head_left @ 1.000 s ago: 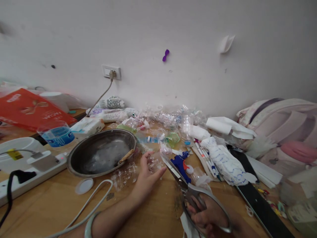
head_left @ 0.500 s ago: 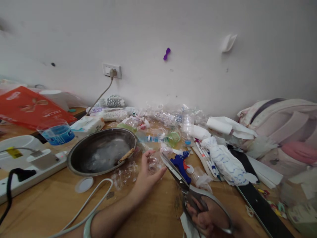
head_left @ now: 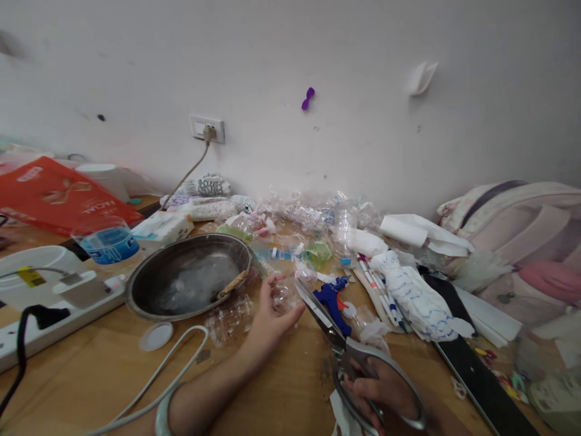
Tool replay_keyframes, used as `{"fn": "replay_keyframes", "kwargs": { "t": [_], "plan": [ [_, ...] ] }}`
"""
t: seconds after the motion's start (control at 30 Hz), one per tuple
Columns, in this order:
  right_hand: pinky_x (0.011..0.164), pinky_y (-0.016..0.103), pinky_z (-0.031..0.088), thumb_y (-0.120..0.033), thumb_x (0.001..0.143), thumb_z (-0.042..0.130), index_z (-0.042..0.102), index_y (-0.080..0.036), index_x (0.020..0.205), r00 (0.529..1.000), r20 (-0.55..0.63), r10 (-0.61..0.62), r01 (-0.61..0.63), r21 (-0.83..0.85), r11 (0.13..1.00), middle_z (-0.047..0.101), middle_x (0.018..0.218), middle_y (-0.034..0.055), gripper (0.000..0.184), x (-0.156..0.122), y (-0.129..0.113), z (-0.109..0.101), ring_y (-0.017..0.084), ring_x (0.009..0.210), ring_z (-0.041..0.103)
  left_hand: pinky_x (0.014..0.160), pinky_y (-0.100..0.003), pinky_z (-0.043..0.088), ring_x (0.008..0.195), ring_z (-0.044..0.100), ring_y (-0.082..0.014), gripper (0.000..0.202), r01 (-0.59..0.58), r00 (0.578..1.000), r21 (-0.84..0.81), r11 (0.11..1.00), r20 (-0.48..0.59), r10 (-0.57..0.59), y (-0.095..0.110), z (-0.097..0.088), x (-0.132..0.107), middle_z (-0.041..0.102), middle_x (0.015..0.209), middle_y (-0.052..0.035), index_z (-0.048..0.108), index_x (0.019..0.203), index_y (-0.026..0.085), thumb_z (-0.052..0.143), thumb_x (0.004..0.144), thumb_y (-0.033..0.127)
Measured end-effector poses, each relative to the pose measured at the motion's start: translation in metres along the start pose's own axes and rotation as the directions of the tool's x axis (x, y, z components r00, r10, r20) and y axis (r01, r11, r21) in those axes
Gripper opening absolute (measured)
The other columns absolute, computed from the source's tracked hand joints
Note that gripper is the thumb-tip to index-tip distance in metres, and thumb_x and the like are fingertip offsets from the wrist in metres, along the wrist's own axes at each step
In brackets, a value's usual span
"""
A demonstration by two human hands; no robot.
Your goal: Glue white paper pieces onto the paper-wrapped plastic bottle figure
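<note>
My left hand (head_left: 269, 321) rests on the wooden table (head_left: 281, 393) and pinches a small clear plastic piece (head_left: 282, 298) between thumb and fingers. My right hand (head_left: 385, 393) grips the handles of large metal scissors (head_left: 331, 330) at the bottom right. The scissor blades point up and left, with their tips right beside the plastic piece. A blue glue gun (head_left: 332, 298) lies just behind the blades.
A steel bowl (head_left: 188, 275) sits left of my left hand, with a white lid (head_left: 155, 336), a white cable (head_left: 158, 375) and a power strip (head_left: 54, 315) nearby. Cut plastic bottles, markers and tissue pile up along the wall. A pink backpack (head_left: 521, 224) lies at right.
The view has shifted slightly. My right hand has moved a little on the scissor handles; the left hand keeps the plastic piece in the same place.
</note>
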State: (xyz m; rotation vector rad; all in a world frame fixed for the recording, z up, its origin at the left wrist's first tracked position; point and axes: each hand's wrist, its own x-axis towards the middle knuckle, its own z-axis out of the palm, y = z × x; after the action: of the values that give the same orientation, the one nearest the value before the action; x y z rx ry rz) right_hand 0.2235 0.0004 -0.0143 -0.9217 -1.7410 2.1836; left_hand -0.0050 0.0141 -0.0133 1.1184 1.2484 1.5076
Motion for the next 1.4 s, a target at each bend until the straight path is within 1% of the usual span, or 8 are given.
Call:
{"fn": "replay_keyframes", "kwargs": {
  "t": [0.2, 0.37, 0.53, 0.83, 1.0, 1.17, 1.3, 1.4],
  "plan": [
    [0.030, 0.014, 0.026, -0.059, 0.073, 0.058, 0.047, -0.015, 0.067, 0.999, -0.025, 0.037, -0.038, -0.043, 0.998, 0.044, 0.042, -0.0073, 0.046, -0.001, -0.002, 0.000, 0.003, 0.029, 0.035, 0.068, -0.026, 0.046, 0.081, 0.057, -0.0148, 0.056, 0.024, 1.000, -0.017, 1.000, 0.013, -0.023, 0.002, 0.000, 0.000, 0.055, 0.096, -0.0007, 0.038, 0.107, 0.023, 0.070, 0.061, 0.032],
    [0.029, 0.014, 0.024, -0.052, 0.075, 0.059, 0.047, -0.014, 0.064, 1.000, 0.005, 0.018, -0.018, -0.040, 0.999, 0.045, 0.038, -0.0066, 0.041, 0.000, 0.003, -0.003, 0.003, 0.026, 0.034, 0.069, -0.026, 0.047, 0.079, 0.058, -0.0141, 0.053, 0.022, 0.999, -0.059, 0.998, -0.027, -0.024, 0.002, 0.003, -0.002, 0.057, 0.095, -0.0001, 0.041, 0.105, 0.024, 0.069, 0.060, 0.030],
    [0.028, 0.014, 0.024, -0.050, 0.073, 0.061, 0.048, -0.015, 0.067, 1.000, 0.000, 0.027, -0.027, -0.023, 0.999, 0.046, 0.037, -0.0072, 0.038, 0.002, 0.002, -0.002, 0.004, 0.025, 0.033, 0.069, -0.026, 0.047, 0.079, 0.059, -0.0144, 0.054, 0.054, 0.998, -0.084, 0.995, -0.034, -0.057, 0.003, 0.003, -0.001, 0.058, 0.094, 0.0001, 0.041, 0.104, 0.023, 0.070, 0.059, 0.029],
    [0.026, 0.013, 0.024, -0.048, 0.074, 0.062, 0.047, -0.013, 0.058, 1.000, -0.001, 0.011, -0.011, 0.007, 1.000, 0.046, 0.037, -0.0045, 0.041, 0.002, 0.003, -0.003, 0.002, 0.025, 0.032, 0.074, -0.029, 0.048, 0.089, 0.060, -0.0177, 0.055, 0.069, 0.997, -0.080, 0.994, 0.020, -0.068, 0.002, -0.001, 0.002, 0.059, 0.100, -0.0017, 0.039, 0.104, 0.024, 0.071, 0.059, 0.028],
    [0.026, 0.014, 0.029, -0.049, 0.075, 0.061, 0.047, -0.013, 0.056, 1.000, 0.020, 0.014, -0.014, 0.028, 1.000, 0.047, 0.038, -0.0035, 0.043, 0.004, 0.005, -0.005, 0.003, 0.025, 0.034, 0.077, -0.031, 0.048, 0.093, 0.060, -0.0198, 0.057, 0.054, 0.998, -0.081, 0.995, 0.018, -0.053, -0.002, -0.001, 0.004, 0.059, 0.103, -0.0030, 0.040, 0.104, 0.024, 0.072, 0.058, 0.031],
    [0.026, 0.013, 0.027, -0.051, 0.071, 0.064, 0.047, -0.015, 0.067, 0.999, -0.011, 0.044, -0.043, 0.093, 0.995, 0.048, 0.042, -0.0059, 0.041, 0.005, 0.004, -0.006, 0.004, 0.026, 0.037, 0.076, -0.030, 0.048, 0.089, 0.059, -0.0176, 0.050, 0.051, 0.998, -0.101, 0.994, 0.027, -0.048, -0.001, 0.000, 0.006, 0.059, 0.100, -0.0030, 0.042, 0.103, 0.023, 0.068, 0.063, 0.036],
    [0.027, 0.014, 0.028, -0.056, 0.071, 0.062, 0.045, -0.014, 0.063, 0.998, -0.011, 0.063, -0.062, 0.062, 0.996, 0.045, 0.042, -0.0063, 0.045, 0.003, 0.001, -0.002, 0.004, 0.027, 0.038, 0.077, -0.029, 0.046, 0.087, 0.057, -0.0159, 0.048, 0.058, 0.998, -0.113, 0.992, 0.020, -0.056, 0.003, 0.001, 0.006, 0.058, 0.098, -0.0021, 0.042, 0.103, 0.022, 0.067, 0.064, 0.037],
    [0.027, 0.014, 0.032, -0.059, 0.071, 0.060, 0.046, -0.015, 0.067, 0.995, -0.060, 0.083, -0.081, 0.031, 0.996, 0.045, 0.041, -0.0075, 0.047, 0.000, 0.001, 0.003, 0.004, 0.026, 0.038, 0.079, -0.029, 0.044, 0.086, 0.056, -0.0155, 0.047, 0.055, 0.998, -0.099, 0.994, 0.022, -0.053, 0.005, 0.001, 0.005, 0.058, 0.095, -0.0013, 0.043, 0.102, 0.023, 0.067, 0.065, 0.037]
  ]
}}
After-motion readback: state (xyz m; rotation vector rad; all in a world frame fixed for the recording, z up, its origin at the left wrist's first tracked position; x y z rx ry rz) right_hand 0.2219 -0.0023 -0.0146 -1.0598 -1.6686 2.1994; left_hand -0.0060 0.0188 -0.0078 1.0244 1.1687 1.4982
